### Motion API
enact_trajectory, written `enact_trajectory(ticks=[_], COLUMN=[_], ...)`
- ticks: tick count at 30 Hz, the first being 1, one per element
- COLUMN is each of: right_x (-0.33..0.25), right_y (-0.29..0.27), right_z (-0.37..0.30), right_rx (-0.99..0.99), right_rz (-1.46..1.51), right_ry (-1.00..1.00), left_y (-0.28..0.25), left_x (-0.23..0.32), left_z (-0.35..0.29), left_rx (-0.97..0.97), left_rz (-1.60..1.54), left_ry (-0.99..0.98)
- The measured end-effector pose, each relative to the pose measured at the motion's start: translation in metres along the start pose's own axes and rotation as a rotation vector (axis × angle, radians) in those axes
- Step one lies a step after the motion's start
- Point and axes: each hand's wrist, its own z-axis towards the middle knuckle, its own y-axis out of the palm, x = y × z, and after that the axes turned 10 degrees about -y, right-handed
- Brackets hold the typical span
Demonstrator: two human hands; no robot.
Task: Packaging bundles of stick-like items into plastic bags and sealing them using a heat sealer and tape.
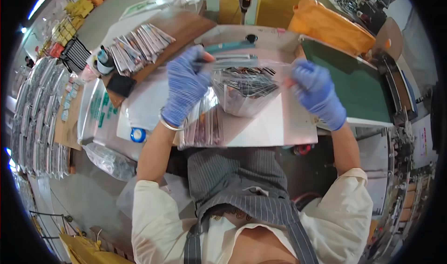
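A clear plastic bag (242, 104) is stretched between my two gloved hands above the worktable. Inside it sits a stack of flat, dark printed pieces (249, 83), their edges showing through the film. My left hand (187, 84), in a blue striped glove with bare fingertips, is closed on the bag's upper left side. Opposite it, my right hand (317, 94), in a matching glove, is closed on the upper right side, a little blurred by motion. Beneath and beside my left wrist lies a row of flat wrapped packs (205, 128) on the white table (274, 132).
A brown board (188, 28) at the far left carries a row of thin packs (139, 48). A blue tape roll (138, 134) lies left of my forearm. On the right is a green mat (349, 80), with an orange sack (330, 26) behind it. Wrapped stacks (39, 115) stand far left.
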Motion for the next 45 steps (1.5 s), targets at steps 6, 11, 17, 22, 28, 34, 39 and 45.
enact_trajectory(ticks=[6,11,17,22,28,34,39,45], right_x=[0.014,-0.02,0.02,0.192,0.178,0.24,0.221,0.212], right_y=[0.015,0.065,0.059,0.156,0.181,0.225,0.233,0.249], right_z=[0.038,0.024,0.05,0.062,0.162,0.069,0.067,0.09], right_rx=[0.148,0.343,0.471,0.573,0.737,0.779,0.751,0.987], right_rz=[-0.439,-0.626,-0.176,-0.485,0.287,0.581,0.718,0.945], right_ry=[0.111,-0.003,-0.019,0.53,0.377,0.783,0.795,0.754], left_y=[0.006,0.044,0.08,0.155,0.106,0.067,0.07,0.043], left_x=[-0.025,-0.001,-0.088,-0.166,-0.214,-0.238,-0.299,-0.277], left_z=[0.035,-0.015,-0.022,0.025,0.084,0.1,0.101,0.088], left_rx=[0.055,-0.186,-0.407,-0.337,-0.222,-0.323,-0.395,-0.3], left_rz=[0.105,-0.412,-0.203,-0.549,-0.519,-0.511,-0.682,-0.61], left_ry=[-0.061,-0.168,0.125,-0.423,-0.526,-0.706,-0.491,-0.529])
